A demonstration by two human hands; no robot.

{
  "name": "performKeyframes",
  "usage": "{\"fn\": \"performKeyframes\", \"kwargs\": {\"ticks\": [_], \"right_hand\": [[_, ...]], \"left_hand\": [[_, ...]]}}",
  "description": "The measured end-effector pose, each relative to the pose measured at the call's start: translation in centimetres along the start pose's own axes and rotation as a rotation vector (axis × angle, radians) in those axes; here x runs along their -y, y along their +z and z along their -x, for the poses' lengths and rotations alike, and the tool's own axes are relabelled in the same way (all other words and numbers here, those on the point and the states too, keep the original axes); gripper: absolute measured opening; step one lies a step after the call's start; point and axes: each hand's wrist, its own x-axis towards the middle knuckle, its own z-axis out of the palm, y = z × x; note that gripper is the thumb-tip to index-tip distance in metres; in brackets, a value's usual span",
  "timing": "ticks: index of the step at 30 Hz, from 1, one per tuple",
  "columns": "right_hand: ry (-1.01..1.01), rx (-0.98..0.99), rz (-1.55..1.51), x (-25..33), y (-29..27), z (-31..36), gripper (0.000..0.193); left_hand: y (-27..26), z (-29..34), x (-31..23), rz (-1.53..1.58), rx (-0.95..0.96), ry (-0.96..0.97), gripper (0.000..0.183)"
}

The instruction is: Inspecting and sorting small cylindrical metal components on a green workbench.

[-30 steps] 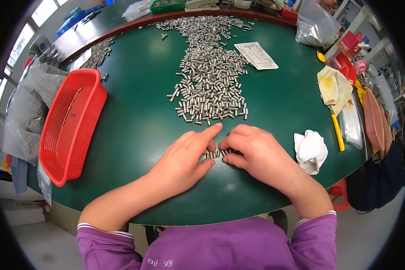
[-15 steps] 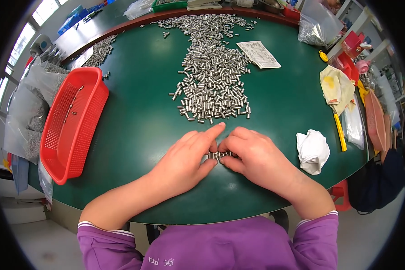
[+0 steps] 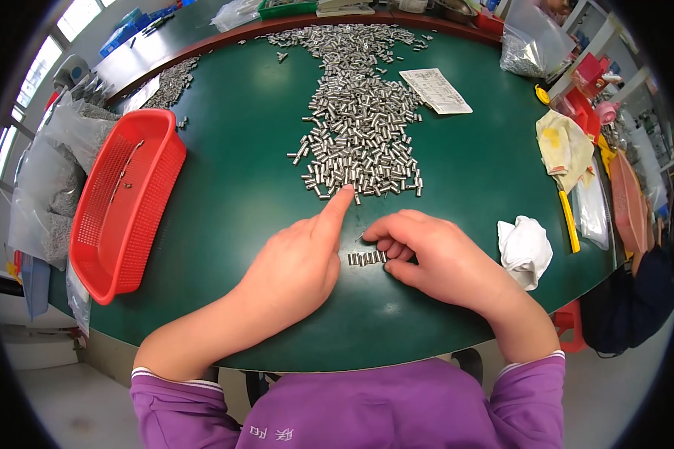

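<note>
Several small metal cylinders lie in a short row (image 3: 366, 258) on the green table. My left hand (image 3: 296, 262) reaches past this row, its index finger stretched out to the near edge of a large pile of metal cylinders (image 3: 363, 138). The fingertip touches a cylinder there; the other fingers are folded under and mostly hidden. My right hand (image 3: 434, 251) rests at the row's right end, fingers curved and the thumb apart from the index finger. A tiny dark sliver shows by the right index fingertip, too small to name.
A red perforated basket (image 3: 131, 202) stands at the left, beside plastic bags of parts (image 3: 49, 187). To the right lie a crumpled white cloth (image 3: 523, 251) and a yellow-handled tool (image 3: 568, 217). A printed paper slip (image 3: 436, 90) sits right of the pile.
My left hand has left the row of cylinders and moved forward to the pile, index finger extended. My right hand has shifted slightly right, uncovering more of the row.
</note>
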Motion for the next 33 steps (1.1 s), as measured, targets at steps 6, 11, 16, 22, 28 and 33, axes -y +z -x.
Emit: {"fn": "performKeyframes", "kwargs": {"ticks": [6,11,16,22,28,33], "right_hand": [[-0.032,0.007,-0.031,0.1,0.4,-0.2,0.033],[-0.075,-0.038,-0.031,0.1,0.7,-0.2,0.029],[-0.135,-0.129,0.125,-0.6,0.7,-0.1,0.020],[-0.157,-0.168,0.179,-0.5,1.0,0.1,0.015],[-0.137,-0.173,0.183,-0.7,1.3,0.1,0.016],[-0.180,-0.159,0.178,-0.9,1.7,0.3,0.015]], "left_hand": [[-0.3,0.0,0.3,-0.177,0.013,-0.014,0.061],[-0.7,0.2,0.1,-0.254,0.000,-0.026,0.056],[-0.9,0.2,-0.3,-0.242,0.032,-0.051,0.056],[-0.9,0.2,-0.8,-0.116,0.063,-0.052,0.054],[-0.2,0.3,-0.9,0.084,0.038,-0.083,0.061],[0.2,0.6,-1.4,0.125,0.057,-0.105,0.065]]}}
